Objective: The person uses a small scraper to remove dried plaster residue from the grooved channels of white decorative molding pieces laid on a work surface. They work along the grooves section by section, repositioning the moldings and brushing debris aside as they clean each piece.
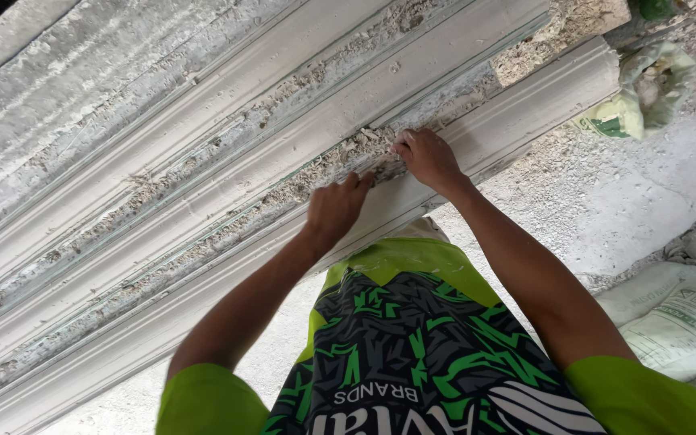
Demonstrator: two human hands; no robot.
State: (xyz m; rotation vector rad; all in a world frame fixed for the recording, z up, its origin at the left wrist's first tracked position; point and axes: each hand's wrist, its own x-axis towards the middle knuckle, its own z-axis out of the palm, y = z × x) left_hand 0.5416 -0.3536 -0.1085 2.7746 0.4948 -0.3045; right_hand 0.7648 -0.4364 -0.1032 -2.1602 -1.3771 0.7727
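Note:
Several long white plaster mouldings (283, 145) lie side by side on a bench, running from lower left to upper right, with crumbly plaster debris in the grooves between them. My left hand (336, 209) rests on the nearest moulding (525, 105), fingers curled against its upper edge. My right hand (427, 157) presses on the same edge just to the right, fingertips in the crumbly seam. Whether either hand grips a tool is hidden by the fingers.
A rolled-open sack (646, 89) with pale contents stands at the upper right. Filled white sacks (678, 314) lie at the right on a dusty grey floor (606, 201). My green and black shirt fills the lower middle.

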